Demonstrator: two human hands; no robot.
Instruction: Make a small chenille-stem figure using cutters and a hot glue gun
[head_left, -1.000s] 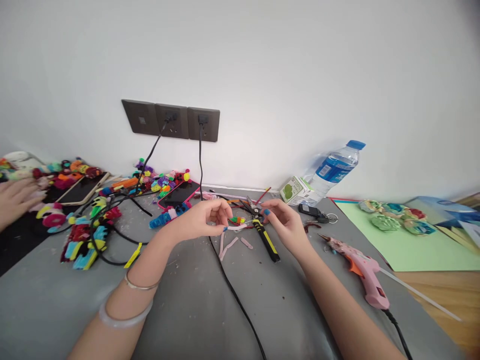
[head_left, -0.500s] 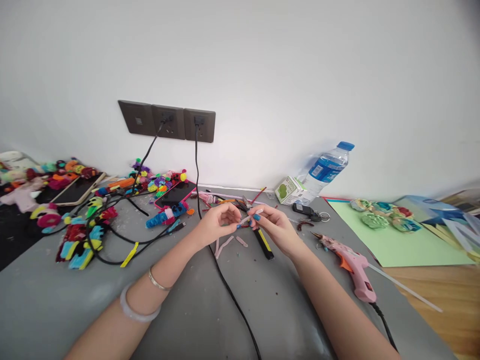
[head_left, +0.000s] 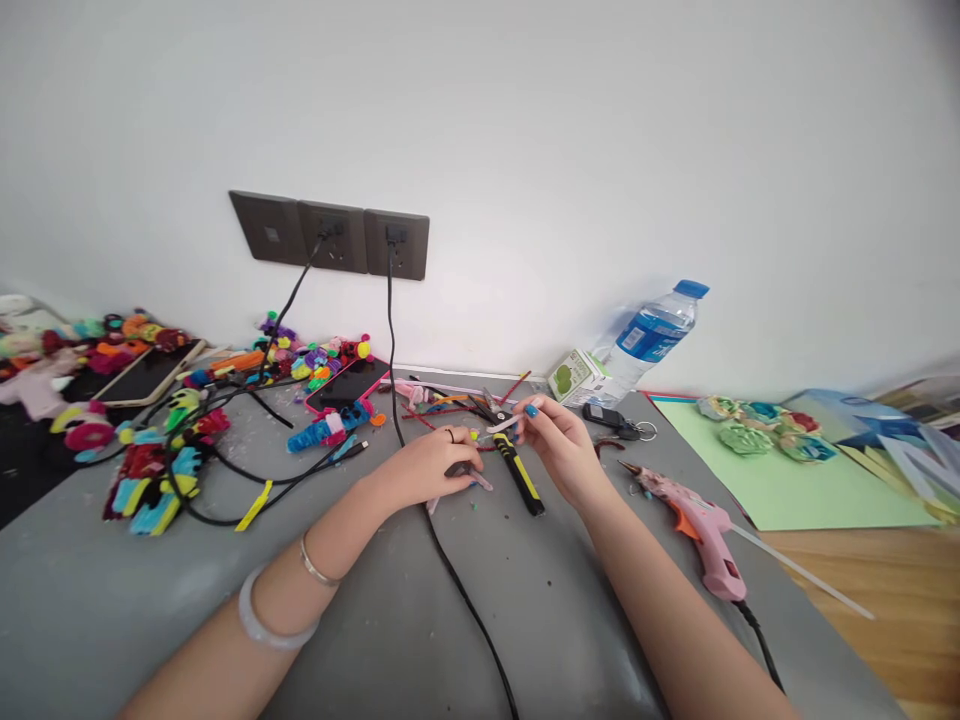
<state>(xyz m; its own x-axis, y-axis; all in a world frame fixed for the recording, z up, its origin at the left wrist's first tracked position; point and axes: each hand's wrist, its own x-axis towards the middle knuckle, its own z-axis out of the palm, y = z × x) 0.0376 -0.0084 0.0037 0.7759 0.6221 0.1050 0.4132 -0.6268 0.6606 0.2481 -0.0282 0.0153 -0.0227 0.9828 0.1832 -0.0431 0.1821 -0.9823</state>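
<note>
My left hand (head_left: 431, 465) is lowered to the grey table, fingers curled down and closed at a short pink pipe cleaner piece (head_left: 482, 482). The dark gap beneath the fingers hides part of the grip. Another pale pink piece (head_left: 427, 506) pokes out below that hand. My right hand (head_left: 556, 440), raised slightly, pinches a pale pink pipe cleaner (head_left: 502, 425) between thumb and fingers. Under and between the hands lie pliers with a black and yellow handle (head_left: 520, 475). Their jaws point away from me, among thin reddish stems (head_left: 517, 386).
A pink glue gun (head_left: 701, 530) lies right, by green paper (head_left: 787, 495) with paper flowers. Behind stand a water bottle (head_left: 652, 335) and a small carton (head_left: 574, 378); a key fob (head_left: 607, 418) lies close. Colourful pipe cleaner figures (head_left: 161, 480), phones (head_left: 349, 385) and black cables (head_left: 465, 580) are left.
My hands came together at the pale pink pipe cleaner, then parted; it is now in my right hand. My left hand dropped to the table. The other person's hand at far left is gone.
</note>
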